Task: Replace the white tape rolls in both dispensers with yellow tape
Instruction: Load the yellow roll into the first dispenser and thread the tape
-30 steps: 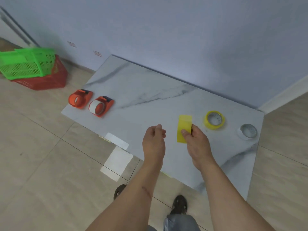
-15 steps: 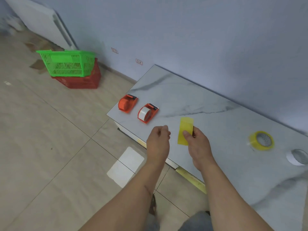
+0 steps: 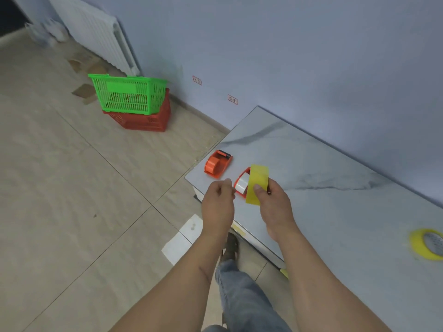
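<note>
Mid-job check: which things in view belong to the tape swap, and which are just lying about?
Part of the job:
- yellow tape roll, held in the right hand
- left hand, curled, holding nothing visible
- empty orange dispenser
- orange dispenser with white tape
- second yellow roll on the marble table

Lying about:
- green basket stacked on red basket
- radiator
- white sheet on the floor

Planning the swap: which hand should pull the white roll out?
Left hand: free and beside the white roll; the right hand holds the yellow roll.
</note>
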